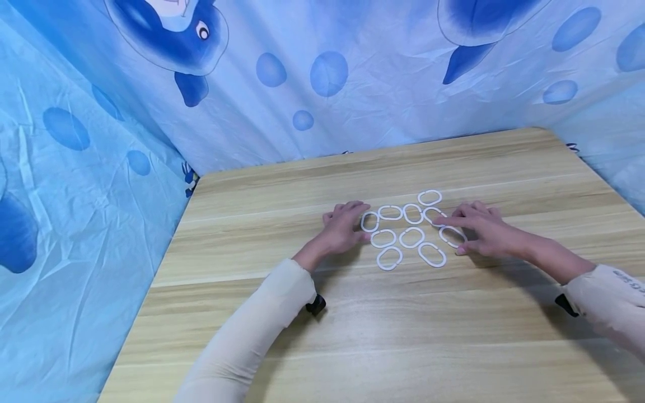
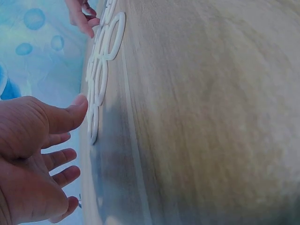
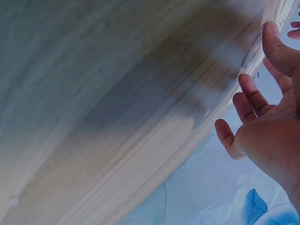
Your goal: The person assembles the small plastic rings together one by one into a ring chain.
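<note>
Currently on the wood-grained counter [image 1: 353, 336]: ten white oval rings [image 1: 413, 228], lying flat in a loose cluster between my two hands, several edge to edge with their neighbours. The far ring [image 1: 440, 196] sits beyond the rest. Item, left hand [image 1: 344, 226]: mine, at the cluster's left side, fingers and thumb apart, nothing gripped, just beside the leftmost ring [image 1: 361, 224]. Item, right hand [image 1: 481, 228]: also mine, at the right side, fingers spread, index finger over one ring, thumb by the near end of the rightmost ring [image 1: 440, 232]; whether either presses, I cannot tell. Item, two pale sleeves [image 1: 252, 330], one on each of my forearms. Item, black device [image 1: 316, 305], at my left cuff. Item, blue backdrop [image 1: 373, 106], printed with cartoon sea creatures and bubbles, behind the counter's far side.
</note>
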`<state>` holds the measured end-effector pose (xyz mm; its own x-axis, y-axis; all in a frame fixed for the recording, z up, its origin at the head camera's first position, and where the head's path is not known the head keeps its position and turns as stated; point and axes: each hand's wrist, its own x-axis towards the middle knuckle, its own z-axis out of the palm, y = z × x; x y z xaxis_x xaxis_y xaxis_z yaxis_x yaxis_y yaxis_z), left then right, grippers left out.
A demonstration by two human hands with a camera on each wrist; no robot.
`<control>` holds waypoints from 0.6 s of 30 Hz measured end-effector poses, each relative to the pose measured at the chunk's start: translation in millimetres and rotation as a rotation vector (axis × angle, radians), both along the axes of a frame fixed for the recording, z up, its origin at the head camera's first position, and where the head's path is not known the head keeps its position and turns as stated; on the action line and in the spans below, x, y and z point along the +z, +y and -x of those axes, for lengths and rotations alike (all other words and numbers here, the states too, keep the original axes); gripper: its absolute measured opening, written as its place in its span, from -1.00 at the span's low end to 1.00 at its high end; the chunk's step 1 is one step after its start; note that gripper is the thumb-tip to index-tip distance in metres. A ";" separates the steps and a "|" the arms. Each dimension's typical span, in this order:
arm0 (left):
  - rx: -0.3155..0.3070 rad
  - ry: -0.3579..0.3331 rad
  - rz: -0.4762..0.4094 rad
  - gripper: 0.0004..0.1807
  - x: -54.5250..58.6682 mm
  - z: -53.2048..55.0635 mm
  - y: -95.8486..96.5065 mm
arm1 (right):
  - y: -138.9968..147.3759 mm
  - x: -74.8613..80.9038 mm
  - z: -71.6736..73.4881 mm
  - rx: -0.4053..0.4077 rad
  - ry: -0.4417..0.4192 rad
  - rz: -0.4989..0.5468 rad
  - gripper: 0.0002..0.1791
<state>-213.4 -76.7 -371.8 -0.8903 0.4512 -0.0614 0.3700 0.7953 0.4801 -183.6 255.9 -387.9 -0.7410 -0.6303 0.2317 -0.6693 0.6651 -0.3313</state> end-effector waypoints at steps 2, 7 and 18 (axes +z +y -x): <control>-0.010 0.005 0.006 -0.26 -0.4 0.3 0.7 | -0.2 -0.9 0.2 0.001 0.003 -0.006 -0.27; -0.012 0.005 0.026 -0.31 -0.8 2.4 4.1 | -0.2 -1.5 0.5 -0.003 -0.015 -0.014 -0.27; -0.008 -0.009 0.061 -0.39 -3.5 6.7 9.6 | -1.0 -1.3 0.4 0.003 -0.065 0.018 -0.36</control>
<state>-220.1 -67.2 -375.3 -0.8857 0.4539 -0.0973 0.3726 0.8201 0.4343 -183.9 255.0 -389.2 -0.7527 -0.6289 0.1948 -0.6482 0.6563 -0.3861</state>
